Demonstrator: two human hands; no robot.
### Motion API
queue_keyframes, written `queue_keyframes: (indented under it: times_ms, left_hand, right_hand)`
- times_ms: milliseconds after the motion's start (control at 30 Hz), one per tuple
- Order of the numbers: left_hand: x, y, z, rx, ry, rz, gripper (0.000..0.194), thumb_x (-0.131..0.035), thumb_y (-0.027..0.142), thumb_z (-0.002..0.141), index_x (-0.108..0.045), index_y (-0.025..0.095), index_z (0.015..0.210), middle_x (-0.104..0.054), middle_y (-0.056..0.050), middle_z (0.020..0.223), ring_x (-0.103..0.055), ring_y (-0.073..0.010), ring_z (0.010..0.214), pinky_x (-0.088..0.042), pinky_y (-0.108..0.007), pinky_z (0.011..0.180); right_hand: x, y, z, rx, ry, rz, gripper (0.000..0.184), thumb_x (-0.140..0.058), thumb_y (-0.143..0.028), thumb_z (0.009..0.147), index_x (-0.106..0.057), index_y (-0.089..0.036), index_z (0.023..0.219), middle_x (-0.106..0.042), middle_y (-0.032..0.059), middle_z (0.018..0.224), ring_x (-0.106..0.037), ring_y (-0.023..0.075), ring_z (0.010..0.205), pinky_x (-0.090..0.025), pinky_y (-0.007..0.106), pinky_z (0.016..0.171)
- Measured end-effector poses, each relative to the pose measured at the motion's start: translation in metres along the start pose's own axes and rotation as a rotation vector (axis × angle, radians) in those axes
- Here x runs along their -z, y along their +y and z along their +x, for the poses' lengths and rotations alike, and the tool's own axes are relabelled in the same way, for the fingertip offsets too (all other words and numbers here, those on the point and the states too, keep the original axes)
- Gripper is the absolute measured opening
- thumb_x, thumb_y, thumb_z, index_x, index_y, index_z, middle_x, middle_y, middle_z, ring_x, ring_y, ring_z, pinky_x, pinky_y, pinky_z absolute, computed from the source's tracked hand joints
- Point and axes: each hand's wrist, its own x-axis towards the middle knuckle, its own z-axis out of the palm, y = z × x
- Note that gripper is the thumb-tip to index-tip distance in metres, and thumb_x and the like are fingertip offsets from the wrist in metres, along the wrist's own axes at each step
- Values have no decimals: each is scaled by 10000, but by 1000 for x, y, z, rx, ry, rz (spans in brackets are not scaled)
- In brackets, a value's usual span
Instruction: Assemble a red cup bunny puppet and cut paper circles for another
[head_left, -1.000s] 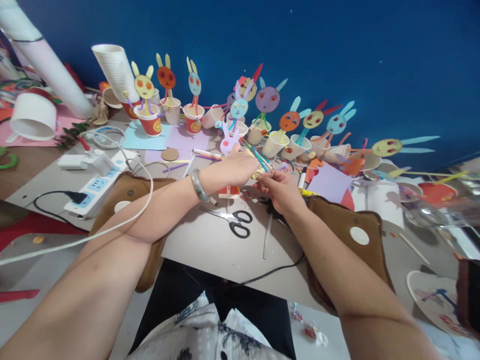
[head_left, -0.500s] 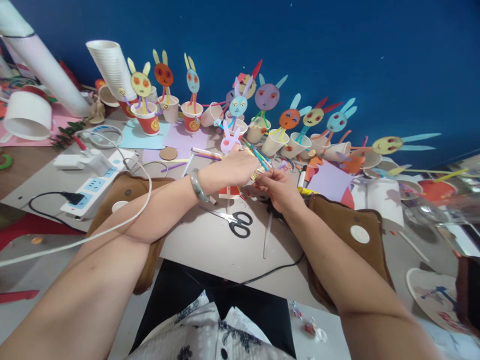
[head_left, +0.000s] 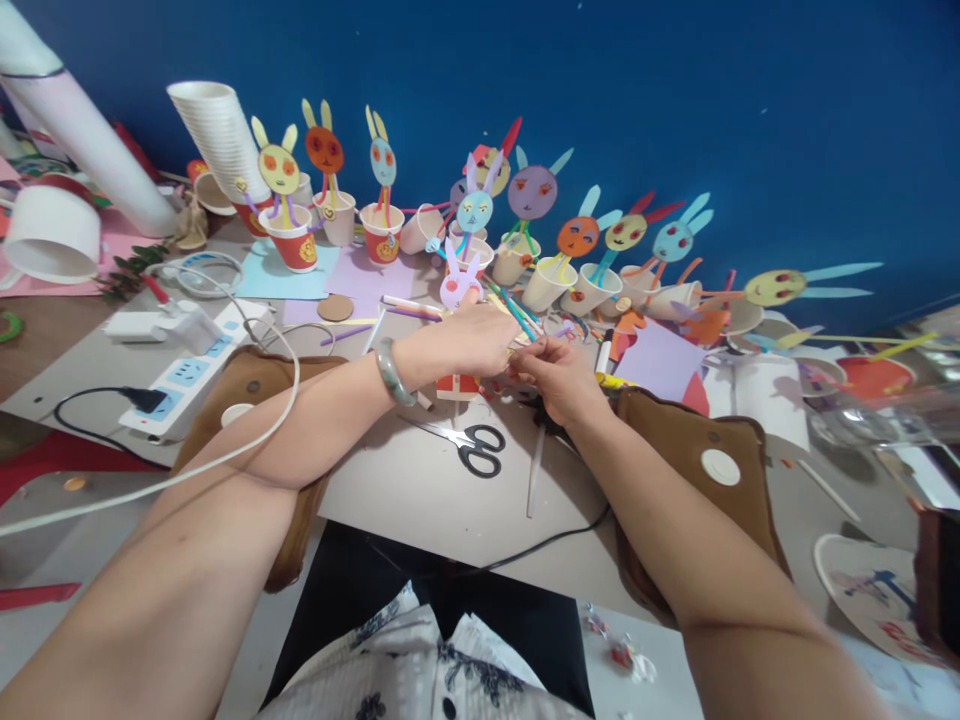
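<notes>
My left hand (head_left: 480, 338), a jade bangle on its wrist, is curled over a red paper cup (head_left: 457, 386). Its fingertips face away, so what they grip is hidden. A purple paper rabbit head (head_left: 459, 288) rises just behind that hand. Touching or nearly touching it, my right hand (head_left: 556, 376) pinches finger and thumb together on a small yellowish piece, mostly covered. Colored sticks (head_left: 514, 308) show beyond both hands. Black-handled scissors (head_left: 480, 450) lie on the table nearer to me, with a thin metal-looking tool (head_left: 535, 470) below my right hand.
Paper rabbits in cups, such as one with a purple face (head_left: 532, 192), line the blue wall. A leaning stack of white cups (head_left: 217, 135) and a power strip (head_left: 187, 372) are at left. Brown cushions (head_left: 675, 470) lie under the forearms. A white cable (head_left: 259, 440) crosses my left arm.
Both hands stay nearly in place, with small finger movements. The yellowish round piece between them is now more covered. The view has shifted slightly.
</notes>
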Motion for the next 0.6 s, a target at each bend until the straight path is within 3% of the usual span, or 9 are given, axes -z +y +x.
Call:
queue_keyframes:
  times_ms: [233,433,600]
  left_hand:
    - [-10,-7,7,-14,18,-10,221,-506,118,889,-715,110,815,-687,-109,842,-563,-191,778,-361,-346,775]
    - [-13,-11,8,-32,96,-138,246,-503,168,899,-682,146,732,-637,-81,719,-564,-192,745,-385,-351,791]
    - [-8,-6,5,-22,58,-62,199,-548,153,889,-731,116,820,-711,-115,830,-612,-209,797,-377,-357,809]
  right_hand:
    - [1,-2,-1,12,9,2,365,-893,-329,562,-574,-225,704,-653,-32,561,-623,134,514,-480,241,506]
    - [0,-10,-2,-11,-26,30,520,-929,-326,529,-556,-247,882,-672,-62,609,-648,140,543,-504,249,541]
    - [1,-10,-4,2,-44,13,592,-939,-370,550,-506,-266,940,-660,-74,618,-646,156,567,-510,265,558]
